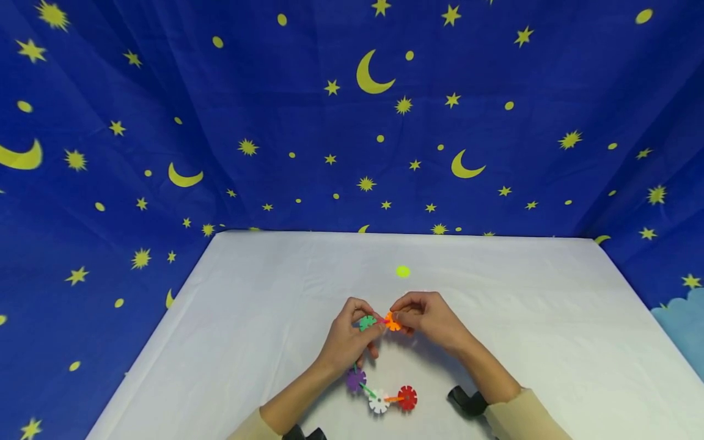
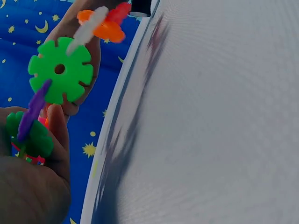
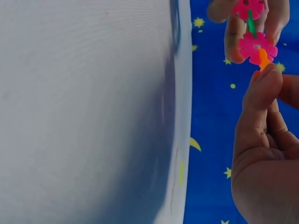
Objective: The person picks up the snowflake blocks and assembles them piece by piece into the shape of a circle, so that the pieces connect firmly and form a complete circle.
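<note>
A chain of notched plastic discs, slotted together at right angles, hangs between the two hands. My left hand grips it near a green disc. With thumb and finger, my right hand pinches an orange disc, which meets a pink disc at its edge in the right wrist view. Below the left hand, the chain runs through a purple disc and a white disc to a red disc at its end. Fingers hide part of the chain.
A white-covered table lies beneath both hands, with a yellow round spot beyond them. Blue cloth with stars and moons stands behind and at the sides. A black wrist device sits near the right forearm.
</note>
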{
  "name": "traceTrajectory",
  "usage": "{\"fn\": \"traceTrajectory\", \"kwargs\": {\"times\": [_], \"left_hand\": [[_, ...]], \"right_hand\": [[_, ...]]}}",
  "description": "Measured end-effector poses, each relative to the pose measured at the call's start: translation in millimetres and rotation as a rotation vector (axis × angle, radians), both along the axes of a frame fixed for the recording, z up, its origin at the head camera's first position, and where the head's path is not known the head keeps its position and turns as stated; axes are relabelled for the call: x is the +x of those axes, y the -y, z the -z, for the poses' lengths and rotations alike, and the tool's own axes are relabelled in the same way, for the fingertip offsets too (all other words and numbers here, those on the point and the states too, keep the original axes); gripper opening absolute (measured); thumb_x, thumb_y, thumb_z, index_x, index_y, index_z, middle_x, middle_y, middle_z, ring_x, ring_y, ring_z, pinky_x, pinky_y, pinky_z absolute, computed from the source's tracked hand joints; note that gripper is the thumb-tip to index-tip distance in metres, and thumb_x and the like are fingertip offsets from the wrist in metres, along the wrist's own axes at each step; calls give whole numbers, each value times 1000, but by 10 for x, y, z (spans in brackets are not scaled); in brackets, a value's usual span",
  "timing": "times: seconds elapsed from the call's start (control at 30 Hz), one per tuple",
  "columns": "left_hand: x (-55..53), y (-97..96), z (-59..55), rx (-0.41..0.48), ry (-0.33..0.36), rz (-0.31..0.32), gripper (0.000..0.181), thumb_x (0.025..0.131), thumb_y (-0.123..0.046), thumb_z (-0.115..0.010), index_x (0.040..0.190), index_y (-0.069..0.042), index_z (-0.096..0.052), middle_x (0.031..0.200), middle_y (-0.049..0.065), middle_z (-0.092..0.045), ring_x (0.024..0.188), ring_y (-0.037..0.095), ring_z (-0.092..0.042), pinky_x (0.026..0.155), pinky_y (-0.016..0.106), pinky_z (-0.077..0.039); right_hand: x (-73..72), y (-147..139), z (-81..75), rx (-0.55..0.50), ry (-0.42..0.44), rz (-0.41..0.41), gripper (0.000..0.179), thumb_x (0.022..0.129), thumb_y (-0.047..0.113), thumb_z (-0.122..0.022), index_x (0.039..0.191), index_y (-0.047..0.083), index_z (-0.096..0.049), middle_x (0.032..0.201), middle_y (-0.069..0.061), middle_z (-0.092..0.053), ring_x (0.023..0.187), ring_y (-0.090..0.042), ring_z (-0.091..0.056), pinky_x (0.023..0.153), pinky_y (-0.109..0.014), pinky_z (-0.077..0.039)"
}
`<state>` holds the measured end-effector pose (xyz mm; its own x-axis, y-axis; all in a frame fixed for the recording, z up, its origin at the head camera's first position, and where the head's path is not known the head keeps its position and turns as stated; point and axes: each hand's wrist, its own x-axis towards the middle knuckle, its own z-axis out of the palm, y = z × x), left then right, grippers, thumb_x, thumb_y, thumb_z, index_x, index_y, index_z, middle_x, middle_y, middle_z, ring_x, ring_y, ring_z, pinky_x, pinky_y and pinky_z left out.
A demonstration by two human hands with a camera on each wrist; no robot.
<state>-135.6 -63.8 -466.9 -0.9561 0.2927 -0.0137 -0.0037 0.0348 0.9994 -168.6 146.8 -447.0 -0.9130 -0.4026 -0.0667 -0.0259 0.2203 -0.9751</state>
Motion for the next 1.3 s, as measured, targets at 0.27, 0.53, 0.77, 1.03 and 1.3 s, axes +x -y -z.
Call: {"fn": "traceTrajectory", "kwargs": {"times": [0.27,0.53,0.77,1.03,1.3], "left_hand": [[9,-18,-11,-70,-5,-20,21,94,-21,-63,104,-10,-49,81,25,-60,37,28,-48,29,30,-39],[-2,14,-16,-31,11,-49,30,93,-30,-65,100,-10,-44,98,14,-66,38,23,-50,30,34,-42],[-11,14,-19,-45,5,-36,37,95,-31,-61,127,-17,-52,106,7,-65,41,25,-54,33,41,-46],[-21,1,9,-50,3,-40,35,95,-29,-61,129,-18,-58,102,11,-65,40,22,-53,32,40,-45],[-18,-8,9,-67,5,-57,36,96,-31,-60,129,-19,-58,102,8,-65,42,31,-55,32,39,-45]], "right_hand": [[-97,-113,-33,-22,-21,-3,31,100,23,-53,108,-4,-65,91,-24,-65,72,-34,-63,66,-42,-55],[-344,-262,35,249,-188,117,20,95,16,-60,107,1,-69,90,-12,-67,74,-28,-60,61,-36,-51],[-506,-264,104,548,-321,93,27,86,14,-72,111,5,-70,94,-4,-61,79,-17,-53,69,-34,-46],[-546,-240,118,658,-273,75,20,79,11,-75,95,9,-63,83,-3,-54,75,-19,-50,67,-35,-43],[-452,-285,101,505,-255,21,13,85,9,-70,89,11,-58,75,-1,-54,68,-18,-49,58,-32,-43]]}}
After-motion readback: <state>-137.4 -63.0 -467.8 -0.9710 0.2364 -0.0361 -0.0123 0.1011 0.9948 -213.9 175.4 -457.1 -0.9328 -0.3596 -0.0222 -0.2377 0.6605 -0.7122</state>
